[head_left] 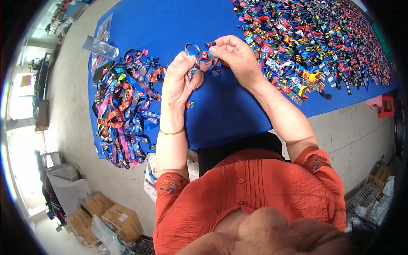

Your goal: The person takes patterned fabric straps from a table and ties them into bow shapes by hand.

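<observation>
The left fingers (pixel 185 62) are pinching a strap (pixel 189 75), its length running toward the body; the right fingers (pixel 222 52) are nearly closed, gripping a dark end (pixel 210 43) just rightward, above the worktop (pixel 225 114).

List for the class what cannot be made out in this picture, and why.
All in the head view:
- How the left hand grips its strap: fingers cover it.
- Whether the right hand pinches that same strap: fingers hide the middle.
- Prints in the right pile's far part: too small.
- The blue cloth's far side: cut off by the top edge.
</observation>
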Tool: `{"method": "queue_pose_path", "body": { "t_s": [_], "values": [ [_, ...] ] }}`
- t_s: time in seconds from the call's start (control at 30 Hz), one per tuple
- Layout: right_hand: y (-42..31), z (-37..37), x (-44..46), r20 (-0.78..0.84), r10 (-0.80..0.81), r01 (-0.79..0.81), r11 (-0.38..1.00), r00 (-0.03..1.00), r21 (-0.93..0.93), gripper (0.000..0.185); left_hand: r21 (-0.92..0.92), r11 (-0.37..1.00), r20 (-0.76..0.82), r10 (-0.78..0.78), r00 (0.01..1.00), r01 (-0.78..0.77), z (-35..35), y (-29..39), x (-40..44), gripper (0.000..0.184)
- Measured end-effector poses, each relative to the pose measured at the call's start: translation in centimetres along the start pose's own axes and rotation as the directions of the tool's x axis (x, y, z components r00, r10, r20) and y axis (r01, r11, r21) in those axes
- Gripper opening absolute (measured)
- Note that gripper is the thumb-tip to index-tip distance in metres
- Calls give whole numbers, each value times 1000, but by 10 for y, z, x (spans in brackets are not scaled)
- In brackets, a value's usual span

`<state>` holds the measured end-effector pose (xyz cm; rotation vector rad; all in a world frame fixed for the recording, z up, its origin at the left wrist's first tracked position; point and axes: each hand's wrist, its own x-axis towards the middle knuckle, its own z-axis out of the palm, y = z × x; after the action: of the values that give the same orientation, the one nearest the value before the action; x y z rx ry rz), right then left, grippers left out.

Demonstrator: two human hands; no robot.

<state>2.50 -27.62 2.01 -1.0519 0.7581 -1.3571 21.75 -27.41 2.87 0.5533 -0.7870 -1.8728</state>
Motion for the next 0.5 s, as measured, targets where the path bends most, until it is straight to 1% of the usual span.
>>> {"method": "queue_pose_path", "body": {
  "t_s": [0.1,0.13,0.23,0.37,0.4,0.5],
  "values": [
    [-3,3,-2,15,-26,26,999,1000,29,15,234,972,-79,25,997,-6,3,-3,-3,11],
    [-2,4,-2,28,-39,38,999,999,32,14,272,962,-76,49,996,-27,6,-3,-3,13],
    [1,7,-4,46,-102,102,995,994,-2,12,382,924,-137,78,988,-20,11,-5,-3,13],
    [2,10,-9,88,-155,160,986,984,-52,11,505,863,-182,87,979,17,17,-5,-6,14],
    [-2,12,-12,101,-148,151,988,984,-32,11,518,855,-188,82,979,28,17,-6,-6,13],
    [0,9,-9,66,-122,128,988,990,-86,11,520,853,-185,66,981,40,19,-4,-7,14]
  ]
}}
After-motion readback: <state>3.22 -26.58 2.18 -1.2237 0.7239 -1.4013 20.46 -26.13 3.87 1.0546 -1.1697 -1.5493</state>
